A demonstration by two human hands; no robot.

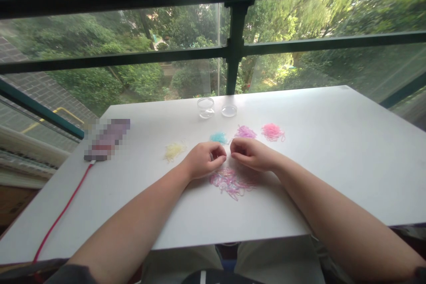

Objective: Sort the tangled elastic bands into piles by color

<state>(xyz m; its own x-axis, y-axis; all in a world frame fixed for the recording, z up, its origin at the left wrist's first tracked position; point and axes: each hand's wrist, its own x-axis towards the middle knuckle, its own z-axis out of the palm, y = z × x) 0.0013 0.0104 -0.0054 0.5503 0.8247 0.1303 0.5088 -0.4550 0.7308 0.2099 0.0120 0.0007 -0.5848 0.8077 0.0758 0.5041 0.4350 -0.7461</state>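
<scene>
My left hand (207,159) and my right hand (251,154) hover close together over the middle of the white table, fingers curled into pinches. Anything between the fingertips is too small to make out. Just below them lies a loose mixed pile of thin elastic bands (231,183), mostly pink and purple. Behind the hands are separate heaps: blue bands (218,137), purple bands (245,132), partly covered by my right hand, and pink bands (273,132). A pale yellow heap of bands (174,151) sits left of my left hand.
A clear round container (205,108) stands near the table's far edge, with a clear lid (229,111) beside it. At the left lies a blurred-out device (108,140) with a red cable (63,211). Windows rise behind the white table (349,151).
</scene>
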